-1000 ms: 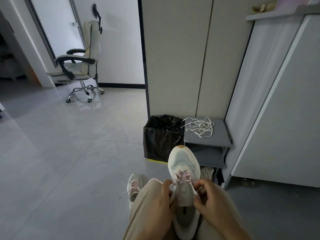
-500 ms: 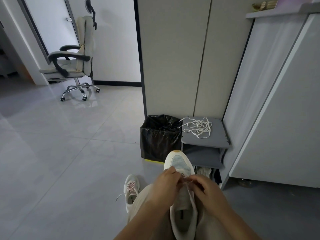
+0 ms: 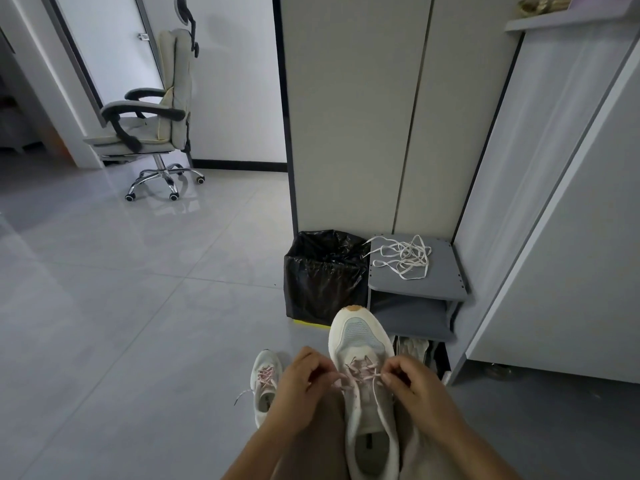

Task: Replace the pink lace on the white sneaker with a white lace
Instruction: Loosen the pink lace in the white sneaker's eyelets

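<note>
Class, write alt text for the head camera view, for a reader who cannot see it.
A person's left hand and right hand each pinch the pink lace of a white sneaker on their lap. Ahead, a loose white lace lies on a low grey shelf beside a black-lined bin; a second sneaker sits on the floor.

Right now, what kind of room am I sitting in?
Probably a home entryway or hallway: a low grey shoe rack against tall cabinets, a black-lined bin beside it, and an office chair near a doorway.
</note>
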### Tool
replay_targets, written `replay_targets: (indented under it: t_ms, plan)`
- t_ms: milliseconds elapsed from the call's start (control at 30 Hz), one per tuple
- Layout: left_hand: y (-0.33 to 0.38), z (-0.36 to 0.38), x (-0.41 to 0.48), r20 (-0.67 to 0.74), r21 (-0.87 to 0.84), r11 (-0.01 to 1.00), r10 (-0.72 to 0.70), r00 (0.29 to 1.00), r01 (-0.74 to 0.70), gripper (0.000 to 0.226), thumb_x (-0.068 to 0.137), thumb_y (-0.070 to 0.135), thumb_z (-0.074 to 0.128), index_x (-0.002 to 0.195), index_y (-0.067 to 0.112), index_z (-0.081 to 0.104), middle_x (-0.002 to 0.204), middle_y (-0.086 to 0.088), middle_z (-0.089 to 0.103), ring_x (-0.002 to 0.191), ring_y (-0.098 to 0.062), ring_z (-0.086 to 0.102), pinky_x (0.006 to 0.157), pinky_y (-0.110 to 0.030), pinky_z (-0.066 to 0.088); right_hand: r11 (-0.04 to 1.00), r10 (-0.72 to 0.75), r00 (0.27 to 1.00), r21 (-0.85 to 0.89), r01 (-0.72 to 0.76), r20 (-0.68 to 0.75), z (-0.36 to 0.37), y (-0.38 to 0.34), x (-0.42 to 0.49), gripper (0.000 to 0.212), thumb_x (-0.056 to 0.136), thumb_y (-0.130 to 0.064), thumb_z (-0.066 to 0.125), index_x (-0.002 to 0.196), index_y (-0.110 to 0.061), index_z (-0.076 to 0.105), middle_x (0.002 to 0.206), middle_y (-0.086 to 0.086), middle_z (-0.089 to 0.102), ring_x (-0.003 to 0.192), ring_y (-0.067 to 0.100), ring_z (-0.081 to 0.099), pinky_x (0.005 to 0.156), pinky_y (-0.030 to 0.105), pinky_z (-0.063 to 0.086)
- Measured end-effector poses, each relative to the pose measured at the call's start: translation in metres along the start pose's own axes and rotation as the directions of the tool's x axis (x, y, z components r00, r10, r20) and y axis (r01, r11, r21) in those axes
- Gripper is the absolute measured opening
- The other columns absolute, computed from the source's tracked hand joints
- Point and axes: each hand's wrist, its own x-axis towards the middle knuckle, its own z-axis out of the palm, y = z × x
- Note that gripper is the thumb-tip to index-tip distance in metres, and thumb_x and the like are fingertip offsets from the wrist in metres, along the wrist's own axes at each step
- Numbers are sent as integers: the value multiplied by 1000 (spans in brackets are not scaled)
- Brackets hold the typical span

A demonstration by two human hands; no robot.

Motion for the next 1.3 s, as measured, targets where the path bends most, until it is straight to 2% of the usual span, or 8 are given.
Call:
replay_targets:
  t_ms: [167,400,567,733,833,933,1067,1300]
  plan:
    - [15,10,-2,118,146,978,131,984,-147,7,87,22,61,91,26,64,94,17,45,85,2,51,77,-12,40,1000,3,997,-24,-1,80,-9,-1,9,17,89,-16,58,82,-31,55,85,-13,58,87,-2,54,73,14,43]
    - [38,31,14,251,647,666,274,929,-371,22,92,23,52,107,16,66,106,-4,62,100,-22,57,88,-33,42,989,110,993,93,-113,34,-3,-16,-1,15,88,-17,61,91,-27,51,88,-10,60,81,-7,57,71,11,45]
    - [28,21,9,94,35,993,110,989,-114,7,80,21,59,74,23,63,75,15,56,77,1,49,73,-13,38,986,166,986,-32,-165,31,4,-18,-14,18,83,-23,65,91,-17,51,77,-6,55,61,-1,48,60,13,42]
    - [3,-5,-10,-86,-601,751,-403,911,275,10,77,16,66,68,17,64,85,-4,65,84,-17,58,81,-29,44,961,244,969,150,-234,-49,-2,-9,-12,12,78,-5,68,77,-14,60,71,4,62,59,0,52,57,11,41]
    - [-8,-15,-12,-40,-273,911,-332,942,310,20,80,14,67,65,27,64,88,7,61,83,-9,55,78,-17,39,968,234,972,104,-230,-32,-1,-9,-10,15,78,-7,68,72,-18,60,66,2,62,56,1,51,56,13,41]
    - [9,-5,-5,-148,113,994,5,989,12,13,81,18,67,81,30,63,96,15,51,89,-5,51,79,-16,39,975,213,976,75,-209,-40,2,-9,-11,16,79,-8,68,72,-20,60,68,-2,61,57,0,52,58,13,44]
    - [39,25,8,176,630,670,369,912,-393,26,49,43,83,67,32,68,70,17,60,69,-4,57,64,-18,47,974,216,974,81,-211,-72,4,-10,-15,16,80,-12,70,74,-23,59,74,-7,63,70,3,58,61,12,44]
    - [30,8,11,129,600,654,490,862,-462,13,63,25,75,60,26,63,63,11,59,68,-8,51,71,-23,30,972,232,961,85,-221,-152,2,-6,-15,17,81,-15,68,69,-22,59,67,-8,62,64,-2,57,57,10,42]
